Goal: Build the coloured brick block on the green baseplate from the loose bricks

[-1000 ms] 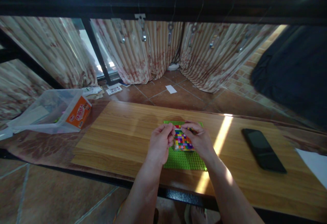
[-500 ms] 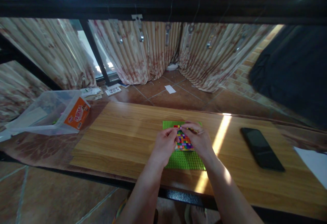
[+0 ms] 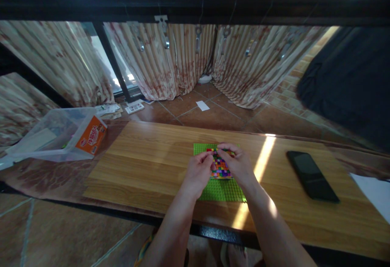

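A green studded baseplate (image 3: 222,192) lies on the wooden board, and on it sits a low block of small multicoloured building bricks (image 3: 222,170). At the block's left side my left hand (image 3: 198,172) is closed, thumb and forefinger pinched together against its upper left part. From the right, my right hand (image 3: 240,166) curls over the block, its fingertips on the far edge and its thumb near the middle. Both hands grip the block; my fingers hide its right side and part of its far row. Whether a loose brick is between the fingertips is too small to tell.
A black phone (image 3: 312,175) lies to the right on the wooden board (image 3: 146,161), beside white paper (image 3: 373,196). A clear plastic bin (image 3: 61,131) with an orange label stands at the left. A dark bar (image 3: 189,9) crosses beyond, with metal hooks hanging below it.
My right fingers have shifted slightly left along the block's far edge. The left hand stays almost in place, and the block and baseplate have not visibly moved.
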`<action>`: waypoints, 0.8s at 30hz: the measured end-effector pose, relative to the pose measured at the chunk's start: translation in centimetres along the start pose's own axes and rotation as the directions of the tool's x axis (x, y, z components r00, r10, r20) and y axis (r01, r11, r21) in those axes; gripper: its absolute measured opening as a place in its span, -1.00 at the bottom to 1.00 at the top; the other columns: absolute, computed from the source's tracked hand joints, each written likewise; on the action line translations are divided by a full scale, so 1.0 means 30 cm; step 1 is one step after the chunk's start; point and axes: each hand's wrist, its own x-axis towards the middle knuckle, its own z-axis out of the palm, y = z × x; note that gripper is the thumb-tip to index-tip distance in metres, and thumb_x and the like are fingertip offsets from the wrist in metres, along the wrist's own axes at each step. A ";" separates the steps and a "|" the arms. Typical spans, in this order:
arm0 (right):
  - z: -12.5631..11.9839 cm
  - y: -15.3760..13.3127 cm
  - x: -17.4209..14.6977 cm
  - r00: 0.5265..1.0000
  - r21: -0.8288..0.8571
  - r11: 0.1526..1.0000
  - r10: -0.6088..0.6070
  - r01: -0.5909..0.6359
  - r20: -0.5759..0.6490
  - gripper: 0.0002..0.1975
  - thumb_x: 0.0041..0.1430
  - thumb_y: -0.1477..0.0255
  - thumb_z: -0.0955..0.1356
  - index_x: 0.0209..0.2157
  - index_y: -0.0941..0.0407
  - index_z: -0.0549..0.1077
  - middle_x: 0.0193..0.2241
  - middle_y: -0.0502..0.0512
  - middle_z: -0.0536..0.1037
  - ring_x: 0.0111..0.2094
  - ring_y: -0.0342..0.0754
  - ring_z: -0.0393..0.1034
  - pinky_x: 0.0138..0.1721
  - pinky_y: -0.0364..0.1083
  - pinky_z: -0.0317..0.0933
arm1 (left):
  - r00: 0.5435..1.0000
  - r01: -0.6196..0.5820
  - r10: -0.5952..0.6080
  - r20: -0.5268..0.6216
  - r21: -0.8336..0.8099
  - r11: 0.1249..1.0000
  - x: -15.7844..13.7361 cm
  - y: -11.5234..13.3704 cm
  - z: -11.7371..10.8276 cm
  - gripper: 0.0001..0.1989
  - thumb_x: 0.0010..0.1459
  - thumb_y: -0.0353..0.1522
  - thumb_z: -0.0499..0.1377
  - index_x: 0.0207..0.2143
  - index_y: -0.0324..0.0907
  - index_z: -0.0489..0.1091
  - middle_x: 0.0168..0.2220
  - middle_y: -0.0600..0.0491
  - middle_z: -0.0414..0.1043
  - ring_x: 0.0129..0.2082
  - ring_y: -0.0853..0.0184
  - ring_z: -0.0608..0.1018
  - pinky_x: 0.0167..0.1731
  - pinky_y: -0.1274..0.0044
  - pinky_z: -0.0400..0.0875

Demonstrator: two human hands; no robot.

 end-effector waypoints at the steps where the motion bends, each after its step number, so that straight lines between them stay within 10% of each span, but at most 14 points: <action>1: 0.002 -0.004 0.000 1.000 -0.013 1.000 0.006 -0.006 0.002 -0.79 -0.03 0.24 0.44 -0.37 0.06 0.59 -0.23 0.10 0.60 -0.16 0.04 0.47 -0.06 0.07 0.30 | 1.000 -0.003 0.003 0.005 0.013 1.000 0.000 0.000 0.000 -0.81 0.08 -0.34 0.20 -0.27 -0.25 0.52 -0.63 0.15 0.29 -0.73 0.59 0.09 -0.68 0.65 -0.07; 24: 0.021 -0.028 -0.017 0.999 -0.260 0.966 -0.025 0.014 -0.041 -0.79 0.04 0.29 0.35 -0.37 0.07 0.59 -0.33 0.07 0.62 -0.27 0.02 0.49 -0.19 -0.03 0.30 | 1.000 -0.008 0.006 -0.024 -0.047 0.999 -0.001 0.013 0.003 -0.82 0.15 -0.39 0.13 -0.25 -0.28 0.47 -0.64 0.19 0.24 -0.75 0.62 0.07 -0.72 0.70 -0.10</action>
